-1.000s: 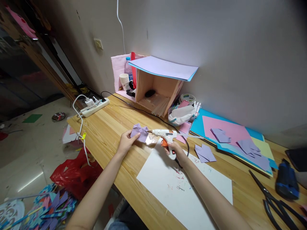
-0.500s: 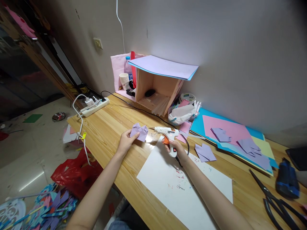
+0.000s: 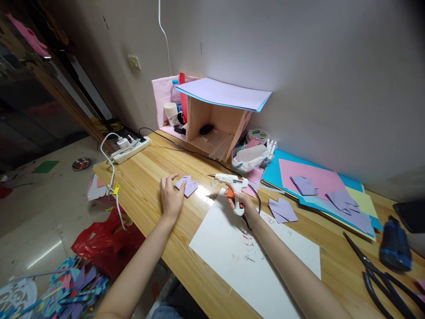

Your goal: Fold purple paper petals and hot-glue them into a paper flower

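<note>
A folded purple paper piece (image 3: pixel 187 186) lies on the wooden table, its left side by the thumb of my left hand (image 3: pixel 171 197). That hand rests with its fingers apart and curved, thumb at the paper's edge. In my right hand (image 3: pixel 245 206) is a white hot glue gun (image 3: pixel 229 179) with an orange trigger, its metal nozzle pointing left toward the paper. A thin strand of glue hangs below the nozzle. Another folded purple piece (image 3: pixel 283 210) lies to the right of the glue gun.
White paper with coloured marks (image 3: pixel 212 239) lies under my right forearm. Purple pieces (image 3: pixel 303 185) sit on coloured sheets (image 3: pixel 352 177) at right, near black scissors (image 3: pixel 368 263). Behind stands an open box (image 3: pixel 212 119); a power strip (image 3: pixel 133 150) is at the left edge.
My left hand has lowered the folded purple paper onto the table and loosened its fingers from it. The glue gun stays almost where it was in my right hand.
</note>
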Action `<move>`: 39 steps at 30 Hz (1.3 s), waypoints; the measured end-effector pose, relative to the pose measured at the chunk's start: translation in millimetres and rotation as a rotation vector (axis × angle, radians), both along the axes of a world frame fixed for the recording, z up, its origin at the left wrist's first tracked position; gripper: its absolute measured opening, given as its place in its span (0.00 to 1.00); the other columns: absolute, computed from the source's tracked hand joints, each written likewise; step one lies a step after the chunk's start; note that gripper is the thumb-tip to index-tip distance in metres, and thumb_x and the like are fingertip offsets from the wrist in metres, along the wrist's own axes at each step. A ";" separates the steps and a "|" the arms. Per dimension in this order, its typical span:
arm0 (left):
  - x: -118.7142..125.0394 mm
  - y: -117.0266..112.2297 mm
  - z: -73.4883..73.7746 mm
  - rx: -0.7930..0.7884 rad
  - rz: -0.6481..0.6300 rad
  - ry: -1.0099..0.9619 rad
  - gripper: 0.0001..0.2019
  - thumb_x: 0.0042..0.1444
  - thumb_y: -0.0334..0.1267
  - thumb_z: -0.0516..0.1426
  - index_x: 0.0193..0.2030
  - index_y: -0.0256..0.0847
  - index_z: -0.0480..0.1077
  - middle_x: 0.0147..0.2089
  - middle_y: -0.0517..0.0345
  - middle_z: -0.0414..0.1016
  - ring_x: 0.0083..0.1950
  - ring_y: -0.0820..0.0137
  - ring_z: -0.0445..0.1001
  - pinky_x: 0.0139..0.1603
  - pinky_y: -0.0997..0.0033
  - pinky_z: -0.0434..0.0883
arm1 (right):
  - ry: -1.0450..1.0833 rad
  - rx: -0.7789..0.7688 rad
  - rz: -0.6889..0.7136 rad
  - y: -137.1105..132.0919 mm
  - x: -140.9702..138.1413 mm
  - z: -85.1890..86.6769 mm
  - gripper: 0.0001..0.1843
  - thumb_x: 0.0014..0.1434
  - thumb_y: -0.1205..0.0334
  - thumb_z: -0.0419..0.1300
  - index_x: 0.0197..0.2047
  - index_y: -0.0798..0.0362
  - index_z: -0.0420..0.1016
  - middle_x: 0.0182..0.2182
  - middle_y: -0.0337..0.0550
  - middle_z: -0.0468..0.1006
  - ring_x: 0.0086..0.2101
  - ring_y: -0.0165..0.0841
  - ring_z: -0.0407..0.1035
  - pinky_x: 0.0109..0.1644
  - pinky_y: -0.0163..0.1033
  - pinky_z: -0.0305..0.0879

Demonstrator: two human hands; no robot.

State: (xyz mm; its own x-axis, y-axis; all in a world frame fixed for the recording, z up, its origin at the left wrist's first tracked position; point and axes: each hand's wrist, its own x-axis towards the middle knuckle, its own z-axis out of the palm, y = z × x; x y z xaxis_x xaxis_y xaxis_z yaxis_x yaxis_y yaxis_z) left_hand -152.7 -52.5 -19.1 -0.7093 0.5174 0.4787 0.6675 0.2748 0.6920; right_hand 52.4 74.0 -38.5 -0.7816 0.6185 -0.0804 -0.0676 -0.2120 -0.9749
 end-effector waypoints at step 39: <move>30.1 8.7 35.6 -0.192 -0.514 0.399 0.07 0.57 0.38 0.52 0.34 0.42 0.71 0.36 0.54 0.68 0.43 0.65 0.65 0.43 0.64 0.62 | -0.148 0.123 0.023 -8.5 -4.3 6.2 0.21 0.54 0.47 0.51 0.21 0.55 0.66 0.15 0.38 0.67 0.19 0.26 0.57 0.25 0.34 0.51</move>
State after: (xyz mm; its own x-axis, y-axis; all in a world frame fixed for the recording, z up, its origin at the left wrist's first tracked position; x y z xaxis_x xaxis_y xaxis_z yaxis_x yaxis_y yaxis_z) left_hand -122.6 -43.8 16.5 -0.1384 0.8437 0.5186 0.9405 -0.0521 0.3357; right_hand 48.1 65.5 -32.3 -0.7812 0.6126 -0.1204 0.0822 -0.0903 -0.9925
